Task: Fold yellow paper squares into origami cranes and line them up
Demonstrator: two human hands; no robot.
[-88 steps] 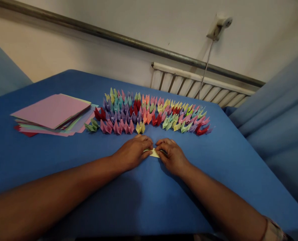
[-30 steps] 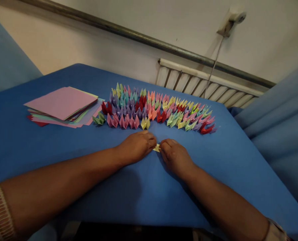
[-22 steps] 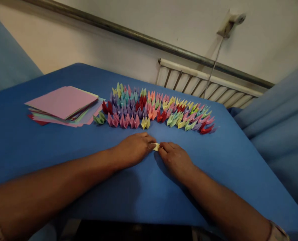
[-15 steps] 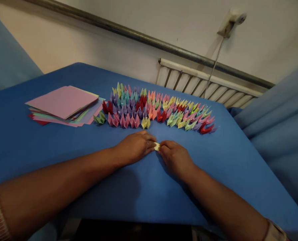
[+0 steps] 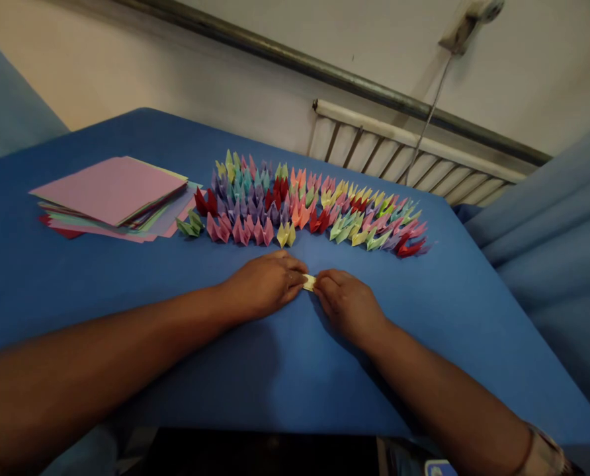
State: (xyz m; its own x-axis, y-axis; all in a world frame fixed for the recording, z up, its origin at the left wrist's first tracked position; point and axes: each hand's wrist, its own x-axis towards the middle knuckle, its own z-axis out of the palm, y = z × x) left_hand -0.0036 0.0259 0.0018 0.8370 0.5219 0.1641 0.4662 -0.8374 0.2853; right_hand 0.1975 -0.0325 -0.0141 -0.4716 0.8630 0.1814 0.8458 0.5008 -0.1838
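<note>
A small pale yellow folded paper (image 5: 309, 283) sits between my two hands, low over the blue tabletop. My left hand (image 5: 270, 284) pinches its left end, fingers pressed together. At the right end, the closed fingers of my right hand (image 5: 347, 304) grip it too. Both hands cover most of the paper, so its full shape is hidden. Just beyond them stand rows of folded paper cranes (image 5: 299, 215) in many colours, with a yellow crane (image 5: 286, 235) nearest my left hand.
A stack of coloured paper sheets (image 5: 111, 192), pink on top, lies on the blue table (image 5: 141, 370) at the left. Behind the table are a radiator (image 5: 374, 145) and a metal pipe (image 5: 344, 79) along the wall. A blue curtain (image 5: 563, 258) hangs at the right.
My view has tilted slightly, so the table and cranes appear a little higher. Both hands keep hold of the yellow paper, and a bit more of it shows between my fingers.
</note>
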